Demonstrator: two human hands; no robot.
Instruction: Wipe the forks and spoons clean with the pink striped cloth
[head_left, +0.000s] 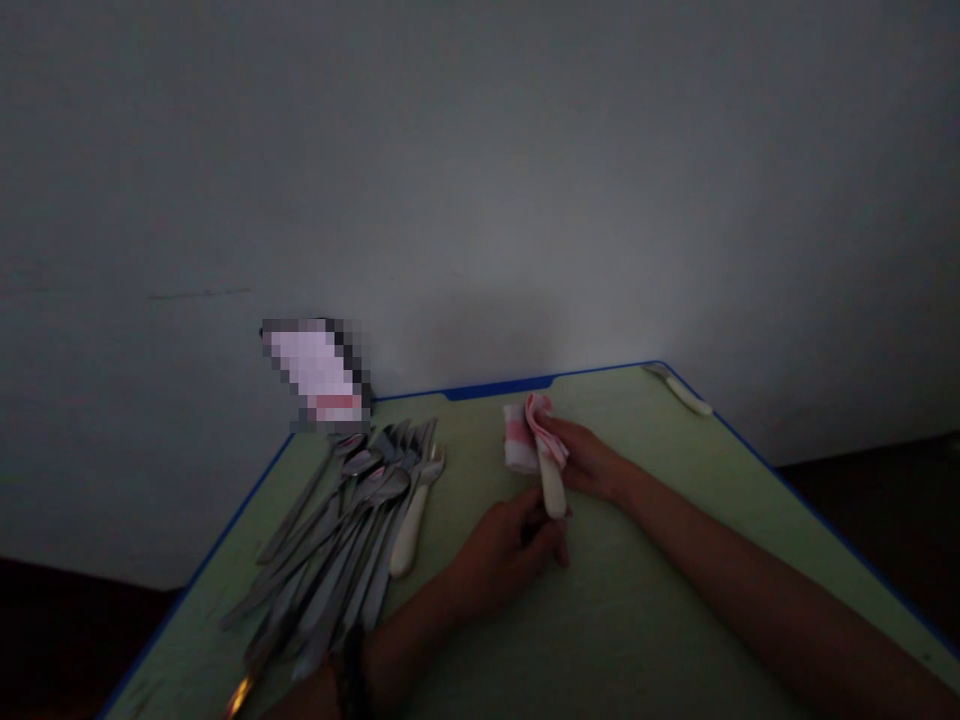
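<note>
Probably wiping: gripping cloth (540,425) around utensil (553,494) with right hand (589,455), with left hand (510,550) curled just beside (impossible to tell if gripping); next calling for steady support.

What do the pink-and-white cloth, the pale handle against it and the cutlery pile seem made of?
Pink-and-white cloth: probably fabric, matte, with soft folds.
Pale handle: likely plastic, smooth and rounded; ceramic is possible.
Cutlery pile: mostly metal, probably stainless steel, judging by grey shine and reflections on the spoon bowls.
</note>
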